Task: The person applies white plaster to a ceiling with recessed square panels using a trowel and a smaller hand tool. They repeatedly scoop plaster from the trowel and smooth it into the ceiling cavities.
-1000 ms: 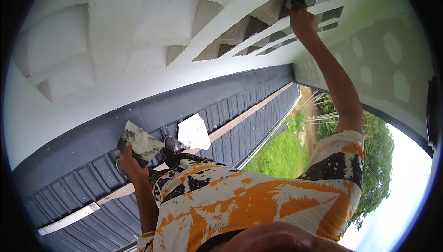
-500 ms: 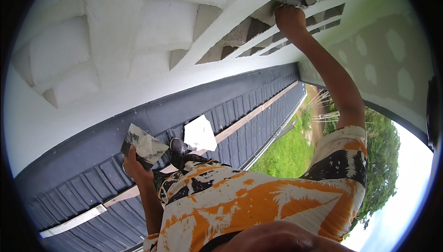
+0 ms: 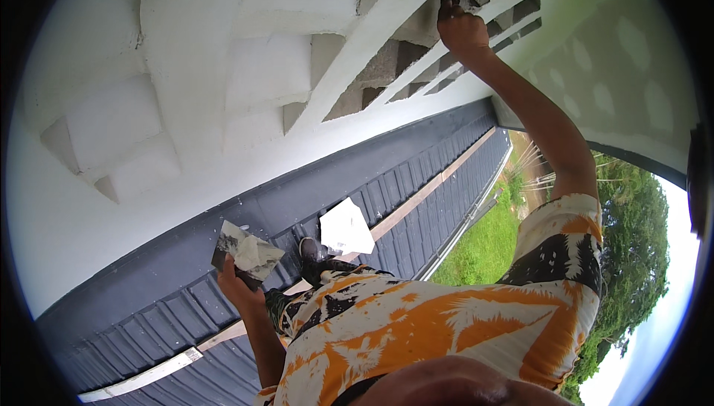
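Observation:
At lower left, my left hand (image 3: pixel 239 287) grips a flat rectangular metal plate (image 3: pixel 230 237) by its near edge. A lump of pale putty (image 3: pixel 258 259) is spread over the plate, with grey smears around it. My right arm reaches up to the white wall with its recessed openwork blocks (image 3: pixel 387 60). My right hand (image 3: pixel 464 32) is closed at the edge of one recess near the top. Its fingers bend round something dark, too shaded to make out. Rough grey faces show inside that recess, while blocks farther left are coated white.
Dark ribbed roofing (image 3: pixel 152 317) slopes below the wall, crossed by a wooden batten (image 3: pixel 424 196). A white sheet (image 3: pixel 346 227) lies beside my shoe (image 3: pixel 311 250). Grass (image 3: pixel 476 246) shows beyond the gutter edge. A patched greenish panel (image 3: pixel 595 79) closes the right side.
The view has shifted a little, so the roof and plate appear farther right. My right hand has turned at the recess, and its fingers now show. The left hand keeps its hold on the plate.

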Available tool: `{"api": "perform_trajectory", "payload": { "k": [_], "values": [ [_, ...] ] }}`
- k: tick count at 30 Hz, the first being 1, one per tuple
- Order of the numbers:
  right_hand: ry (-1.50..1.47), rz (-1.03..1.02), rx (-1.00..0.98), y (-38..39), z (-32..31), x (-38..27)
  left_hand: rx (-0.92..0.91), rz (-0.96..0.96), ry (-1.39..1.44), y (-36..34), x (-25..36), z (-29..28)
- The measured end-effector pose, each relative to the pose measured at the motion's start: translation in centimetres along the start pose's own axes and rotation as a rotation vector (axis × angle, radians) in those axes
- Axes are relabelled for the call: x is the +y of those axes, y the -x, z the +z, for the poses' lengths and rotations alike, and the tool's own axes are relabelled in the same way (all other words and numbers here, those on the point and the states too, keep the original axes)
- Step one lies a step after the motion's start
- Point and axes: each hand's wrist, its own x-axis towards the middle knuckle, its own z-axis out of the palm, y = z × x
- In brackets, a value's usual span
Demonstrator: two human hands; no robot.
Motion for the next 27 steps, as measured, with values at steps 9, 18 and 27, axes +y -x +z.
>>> {"api": "perform_trajectory", "payload": {
  "k": [9, 18, 27],
  "values": [
    [-0.046, 0.032, -0.074, 2.4, -0.7, -1.0, -0.079, 0.011, -0.022, 0.8, 0.9, 0.5],
    [-0.280, 0.077, -0.383, -0.2, -1.2, -1.8, -0.151, 0.076, -0.010, 2.8, 2.1, 3.5],
    [-0.189, 0.177, -0.159, 0.5, -0.2, -1.2, -0.206, 0.070, -0.035, 3.0, 2.7, 2.6]
  ]
}}
